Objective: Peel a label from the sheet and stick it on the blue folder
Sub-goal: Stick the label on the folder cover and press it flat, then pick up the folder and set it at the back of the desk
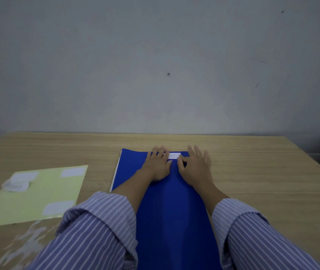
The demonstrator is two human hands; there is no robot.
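- Progress looks nearly complete: a white label already lies flat on the blue folder, close to its far edge and roughly midway across its width.
- Left hand rests palm-down on the folder with fingers straight, their tips at the label's left end; it grasps nothing.
- Right hand lies flat too, fingers spread and relaxed, with the thumb side against the label's right end; it holds nothing either.
- Judging by this pose, the step in hand is pressing and smoothing the label down, so what remains is probably only a last rub along its edges and lifting the hands away.
- Blue folder sits lengthways on the wooden surface, running from between the striped sleeves out toward the wall; a pale edge of paper shows along its left side.
- Label sheet, a pale yellow-green backing, lies on the surface well to the left of the folder, with a few white labels on it and one crumpled white scrap near its left edge.
- Writing: faint dark marks show on the stuck label, but they are too small and blurred to read.
- Brands or logos: none can be made out on the folder, the sheet or the sleeves.
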